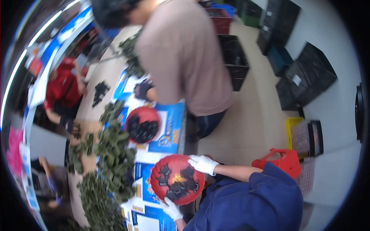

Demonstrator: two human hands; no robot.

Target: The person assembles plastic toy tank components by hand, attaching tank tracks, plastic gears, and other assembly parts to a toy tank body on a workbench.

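Note:
With both white-gloved hands I hold a round red scallop-rimmed bowl over the near edge of the table. My left hand grips its lower rim, and my right hand is closed on its upper right rim. Small dark pieces with pointed ends lie in clusters inside the bowl. A small yellow patch shows in the middle of its bottom. Left of the bowl, a long heap of dark green leaf-like pieces covers the table. Glove fingers under the rim are hidden.
A second red bowl with dark round pieces stands farther up the table. Beside it leans a co-worker in brown; another in red works across the table. Black crates line the wall. Behind my right arm stands a red container.

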